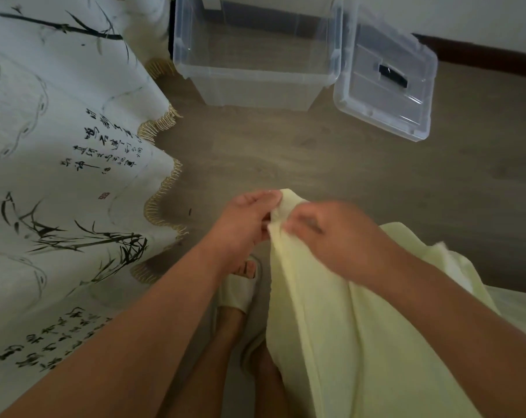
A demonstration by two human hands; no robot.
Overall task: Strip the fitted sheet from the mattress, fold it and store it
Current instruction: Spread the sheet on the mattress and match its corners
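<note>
1. Pinching the top corner of the fitted sheet [316,327] between thumb and curled fingers, my left hand [246,218] holds it up in front of me.
2. My right hand [331,236] grips the same edge just beside the left; blur hides the finger detail.
3. From both grips the sheet hangs downward, its long axis running back toward my right side.
4. The open storage box [255,89] stands straight ahead, well apart; I judge the left hand slightly nearer.

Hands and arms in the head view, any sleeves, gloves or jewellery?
Nothing worn: the left hand and right hand are ungloved, both forearms bare with no sleeve in view. No watch, bracelet or ring shows, though the right hand is blurred.
</note>
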